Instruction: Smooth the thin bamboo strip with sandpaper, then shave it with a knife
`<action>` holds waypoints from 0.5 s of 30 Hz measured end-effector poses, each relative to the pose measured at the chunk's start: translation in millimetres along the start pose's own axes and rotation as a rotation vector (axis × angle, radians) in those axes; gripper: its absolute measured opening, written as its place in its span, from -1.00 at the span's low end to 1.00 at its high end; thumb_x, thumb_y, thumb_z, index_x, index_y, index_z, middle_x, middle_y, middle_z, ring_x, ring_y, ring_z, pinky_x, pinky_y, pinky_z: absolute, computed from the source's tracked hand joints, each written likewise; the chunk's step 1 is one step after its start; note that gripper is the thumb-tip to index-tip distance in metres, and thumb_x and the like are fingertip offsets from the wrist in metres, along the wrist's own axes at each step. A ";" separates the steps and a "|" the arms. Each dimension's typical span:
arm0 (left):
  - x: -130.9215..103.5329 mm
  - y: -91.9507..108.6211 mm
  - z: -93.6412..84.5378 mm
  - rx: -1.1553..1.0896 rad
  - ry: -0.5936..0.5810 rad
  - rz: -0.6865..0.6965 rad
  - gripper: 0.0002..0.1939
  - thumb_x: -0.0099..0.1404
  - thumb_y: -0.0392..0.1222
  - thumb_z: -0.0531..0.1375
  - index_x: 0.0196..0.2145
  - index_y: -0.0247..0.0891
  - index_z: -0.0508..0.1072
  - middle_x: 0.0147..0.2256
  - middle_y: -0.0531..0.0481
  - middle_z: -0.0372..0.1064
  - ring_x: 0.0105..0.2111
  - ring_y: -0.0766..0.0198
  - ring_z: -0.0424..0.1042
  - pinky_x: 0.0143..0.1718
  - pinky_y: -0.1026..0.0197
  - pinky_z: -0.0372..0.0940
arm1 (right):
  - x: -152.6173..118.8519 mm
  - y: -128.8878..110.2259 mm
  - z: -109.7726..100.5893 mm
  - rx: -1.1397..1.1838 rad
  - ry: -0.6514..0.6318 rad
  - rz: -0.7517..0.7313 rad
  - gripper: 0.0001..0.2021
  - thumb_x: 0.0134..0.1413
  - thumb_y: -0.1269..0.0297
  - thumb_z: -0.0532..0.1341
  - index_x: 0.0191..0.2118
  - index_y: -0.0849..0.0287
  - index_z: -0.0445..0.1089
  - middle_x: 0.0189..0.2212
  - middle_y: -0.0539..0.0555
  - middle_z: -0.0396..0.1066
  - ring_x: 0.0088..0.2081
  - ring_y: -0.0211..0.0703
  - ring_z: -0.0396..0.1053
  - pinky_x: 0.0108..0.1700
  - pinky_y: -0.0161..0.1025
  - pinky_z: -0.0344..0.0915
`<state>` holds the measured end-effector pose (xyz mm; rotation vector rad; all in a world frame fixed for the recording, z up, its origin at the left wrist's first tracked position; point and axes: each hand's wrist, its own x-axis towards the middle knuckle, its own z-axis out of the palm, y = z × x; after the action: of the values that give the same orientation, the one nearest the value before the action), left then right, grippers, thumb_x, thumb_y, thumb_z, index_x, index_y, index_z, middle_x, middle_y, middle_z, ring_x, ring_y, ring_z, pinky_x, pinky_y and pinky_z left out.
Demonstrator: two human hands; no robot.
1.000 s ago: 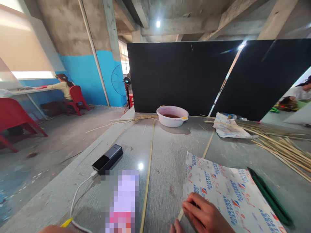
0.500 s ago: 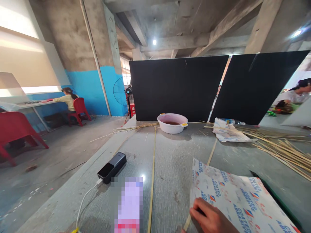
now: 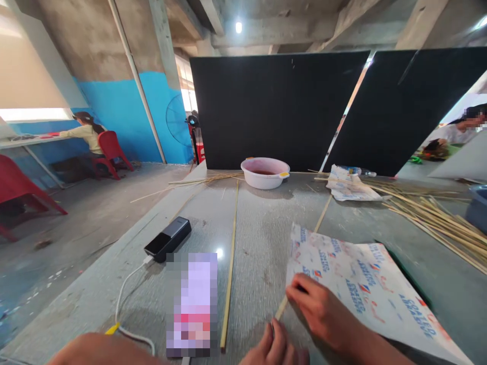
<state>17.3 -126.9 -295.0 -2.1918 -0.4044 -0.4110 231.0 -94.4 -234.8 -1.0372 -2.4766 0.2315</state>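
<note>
A thin pale strip (image 3: 321, 215) runs toward me across the grey table and passes under a sheet of printed abrasive paper (image 3: 342, 263). My right hand (image 3: 315, 309) is closed in a pinch on the strip beside the paper's left edge. Lower down, my left hand (image 3: 272, 347) has its fingers curled round the near part of the same strip. Another strip (image 3: 231, 268) lies flat to the left of my hands. Left of that are a phone with a blurred screen (image 3: 196, 299) and a black power bank (image 3: 168, 238) with a white cable.
A white basin (image 3: 265, 175) with brownish liquid stands at the far edge before black panels (image 3: 274, 111). Loose strips (image 3: 437, 223) and crumpled paper (image 3: 350, 185) lie at the right. A dark bin (image 3: 477, 208) is at the right edge. Two people sit further away.
My left hand and forearm have come into view at the bottom, with the fingers on the strip. The view has tilted down, and my right hand stays pinched at the paper's edge.
</note>
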 end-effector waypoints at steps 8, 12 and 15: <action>-0.4 -11.8 -18.4 -0.126 0.055 -0.048 -0.71 0.62 -0.18 0.05 0.09 -0.34 0.50 -0.24 -0.06 0.60 -0.21 0.12 0.60 -0.11 0.06 0.36 | -0.3 -10.5 -7.3 0.071 -0.065 0.006 -0.69 0.26 0.69 0.01 -0.21 0.19 0.41 -0.22 0.14 0.40 -0.26 -0.09 0.43 -0.21 -0.22 0.41; 0.8 -17.4 -26.4 -0.170 -0.006 -0.009 -0.70 0.62 -0.15 0.06 0.05 -0.34 0.52 -0.22 -0.08 0.61 -0.18 0.10 0.60 -0.09 0.04 0.37 | -1.8 -9.5 -6.7 0.087 -0.094 -0.013 -0.67 0.23 0.69 0.02 -0.17 0.18 0.43 -0.20 0.14 0.42 -0.26 -0.09 0.43 -0.22 -0.22 0.41; 1.6 -20.0 -29.4 -0.174 0.012 -0.024 -0.68 0.64 -0.15 0.03 0.05 -0.34 0.53 -0.20 -0.09 0.61 -0.19 0.12 0.60 -0.10 0.05 0.38 | -1.9 -7.0 -7.2 0.104 -0.088 -0.023 -0.69 0.26 0.67 0.03 -0.19 0.17 0.44 -0.22 0.13 0.42 -0.27 -0.11 0.42 -0.24 -0.24 0.40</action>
<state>5.8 -138.3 -263.3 -2.3533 -0.4011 -0.4879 231.0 -100.8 -226.8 -0.9741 -2.5238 0.4024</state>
